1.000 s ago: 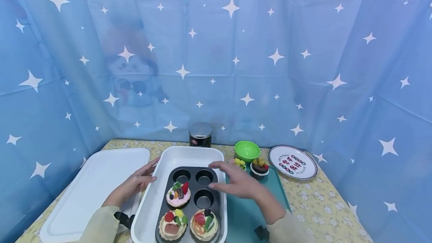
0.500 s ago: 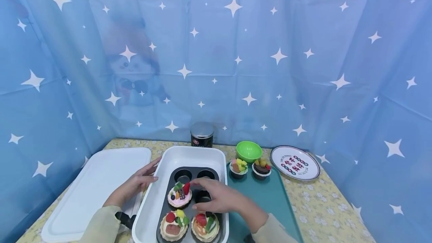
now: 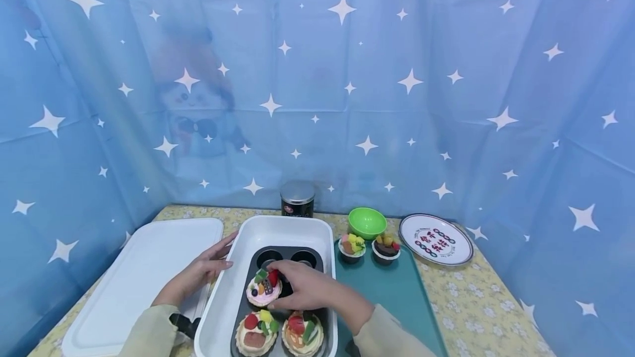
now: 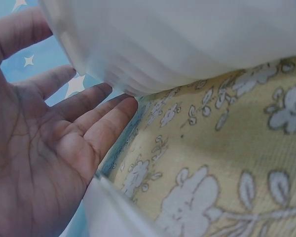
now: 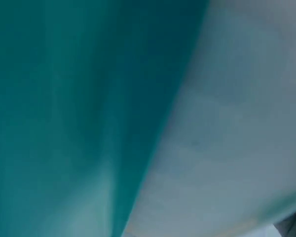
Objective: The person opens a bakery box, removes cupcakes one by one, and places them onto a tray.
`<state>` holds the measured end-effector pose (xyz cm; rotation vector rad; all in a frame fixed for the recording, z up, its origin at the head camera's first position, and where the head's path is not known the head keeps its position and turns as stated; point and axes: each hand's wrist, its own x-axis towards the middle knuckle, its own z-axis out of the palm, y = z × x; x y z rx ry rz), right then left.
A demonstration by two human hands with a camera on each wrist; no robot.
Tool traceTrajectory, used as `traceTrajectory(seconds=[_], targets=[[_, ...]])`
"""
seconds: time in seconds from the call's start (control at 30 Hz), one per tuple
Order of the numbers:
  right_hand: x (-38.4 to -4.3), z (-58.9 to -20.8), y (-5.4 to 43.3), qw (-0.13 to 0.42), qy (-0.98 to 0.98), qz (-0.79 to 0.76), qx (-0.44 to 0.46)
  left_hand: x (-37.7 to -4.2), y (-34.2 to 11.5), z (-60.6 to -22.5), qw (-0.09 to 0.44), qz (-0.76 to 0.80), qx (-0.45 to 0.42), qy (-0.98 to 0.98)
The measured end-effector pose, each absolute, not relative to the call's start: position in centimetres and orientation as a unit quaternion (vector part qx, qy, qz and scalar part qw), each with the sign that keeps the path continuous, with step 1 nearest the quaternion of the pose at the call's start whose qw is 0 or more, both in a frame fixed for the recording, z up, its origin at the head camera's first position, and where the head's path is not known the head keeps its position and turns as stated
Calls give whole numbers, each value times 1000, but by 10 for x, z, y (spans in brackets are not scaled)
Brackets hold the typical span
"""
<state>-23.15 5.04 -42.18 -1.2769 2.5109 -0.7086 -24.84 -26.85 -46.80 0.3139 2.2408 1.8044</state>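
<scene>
A dark muffin tin (image 3: 279,304) lies inside a deep white tub (image 3: 218,291). In its cups sit a pink-topped tart (image 3: 259,292) with fruit pieces and, in the near row, two cream-topped tarts, one left (image 3: 254,337) and one right (image 3: 302,335). My right hand (image 3: 305,291) reaches over the tin, its fingers and thumb round the right side of the pink-topped tart, at opposite edges. With its fingers fairly straight, my left hand (image 3: 200,269) rests against the tub's left side; the left wrist view shows the fingertips (image 4: 126,106) at the tub's outer wall (image 4: 187,39).
Right of the tub, a teal tray (image 3: 392,302) bears two cupcakes, one yellow-topped (image 3: 351,245) and one chocolate (image 3: 385,249). Behind are a green bowl (image 3: 367,223), a patterned plate (image 3: 436,239) and a dark tin (image 3: 297,201). A white lid (image 3: 144,285) lies left.
My right hand has moved left and nearer over the muffin tin, from its far right cups to the pink-topped tart. My left hand has stayed at the tub's side.
</scene>
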Motion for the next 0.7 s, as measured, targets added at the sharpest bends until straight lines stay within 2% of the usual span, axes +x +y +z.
traceTrajectory(seconds=[0.7], targets=[[-235,-428,36,99,875,-229,-415,-248,-267,-469,119,620,111,767]])
